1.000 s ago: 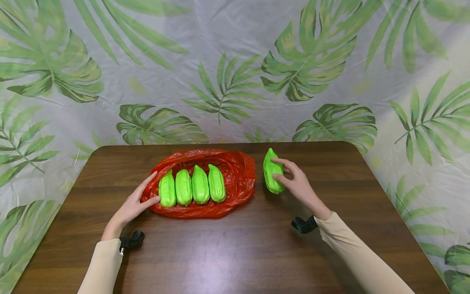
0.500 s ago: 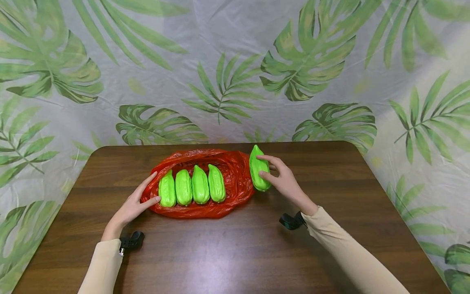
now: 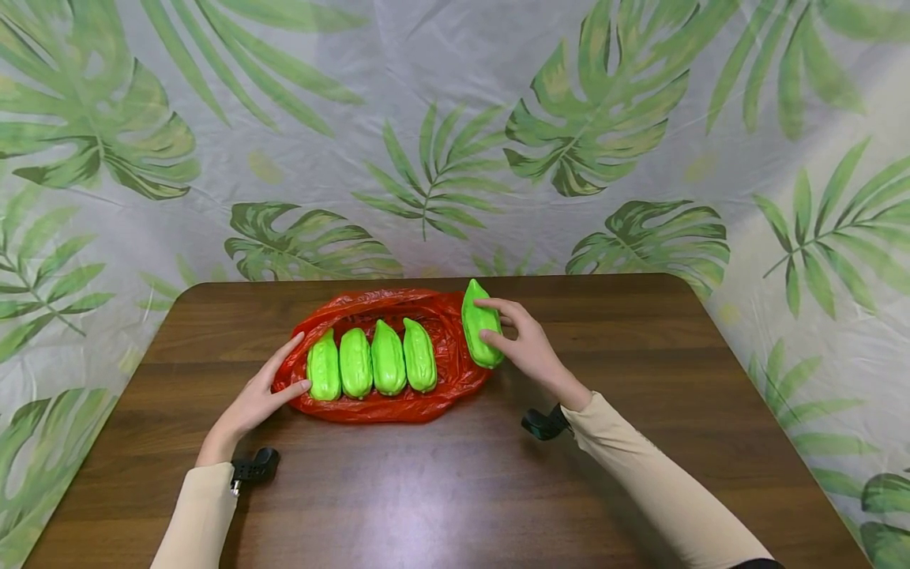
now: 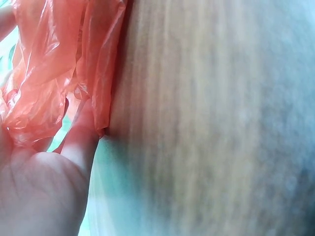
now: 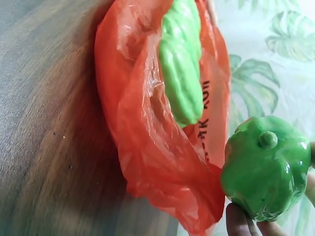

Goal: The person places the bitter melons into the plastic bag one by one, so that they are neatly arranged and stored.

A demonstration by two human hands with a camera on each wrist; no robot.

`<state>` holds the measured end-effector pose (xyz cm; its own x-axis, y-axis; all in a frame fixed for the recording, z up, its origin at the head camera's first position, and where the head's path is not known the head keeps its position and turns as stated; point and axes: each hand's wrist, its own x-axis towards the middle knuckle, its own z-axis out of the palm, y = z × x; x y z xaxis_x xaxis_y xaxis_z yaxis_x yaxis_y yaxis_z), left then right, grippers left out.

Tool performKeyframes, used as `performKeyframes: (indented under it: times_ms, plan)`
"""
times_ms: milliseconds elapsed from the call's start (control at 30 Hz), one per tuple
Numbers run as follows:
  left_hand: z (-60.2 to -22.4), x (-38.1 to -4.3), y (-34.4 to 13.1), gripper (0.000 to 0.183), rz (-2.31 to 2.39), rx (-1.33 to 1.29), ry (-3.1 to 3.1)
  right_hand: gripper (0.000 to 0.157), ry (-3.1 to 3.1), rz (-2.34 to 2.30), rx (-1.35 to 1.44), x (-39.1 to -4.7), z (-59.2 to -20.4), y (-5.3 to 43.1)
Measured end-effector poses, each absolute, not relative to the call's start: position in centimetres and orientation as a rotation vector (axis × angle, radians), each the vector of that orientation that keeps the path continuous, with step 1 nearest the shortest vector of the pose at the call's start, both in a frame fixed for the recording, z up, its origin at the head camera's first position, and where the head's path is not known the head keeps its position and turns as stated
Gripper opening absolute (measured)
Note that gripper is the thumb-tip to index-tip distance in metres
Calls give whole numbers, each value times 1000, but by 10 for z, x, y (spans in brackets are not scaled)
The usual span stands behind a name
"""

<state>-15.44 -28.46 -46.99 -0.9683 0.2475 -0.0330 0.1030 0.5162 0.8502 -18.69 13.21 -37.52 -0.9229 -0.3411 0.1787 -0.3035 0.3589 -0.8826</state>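
My right hand (image 3: 522,340) grips a glossy, ribbed green bitter melon (image 3: 480,328), thumb on the near side and fingers on the far side. Its pointed tip faces away from me, and it hangs over the right end of a red plastic bag (image 3: 398,407). In the right wrist view the held melon (image 5: 266,167) shows its blunt end with a small nub, beside the bag's rim. Several similar bitter melons (image 3: 387,359) lie side by side inside the open bag. At the bag's left end, my left hand (image 3: 256,399) holds its edge; the left wrist view shows thin plastic (image 4: 49,64) draped over the fingers.
The bag lies toward the back of a dark wooden table (image 3: 455,490). A leaf-printed cloth (image 3: 455,142) hangs right behind the table's far edge. Black wrist cameras are strapped under both forearms.
My right hand has carried the bitter melon leftward, from the table beside the bag to above its right end. My left hand and the bag's left end have stayed in place.
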Motion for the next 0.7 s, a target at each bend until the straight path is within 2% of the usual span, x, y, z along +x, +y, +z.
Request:
performKeyframes:
  times_ms: [300,700]
  plan:
    - [-469,-155,-284,79,1459,338,2606,43,2569,-1645,-657,-207,-408,124]
    - [-470,-156,-284,78,1440,341,2618,42,2583,-1542,-646,-211,-420,110]
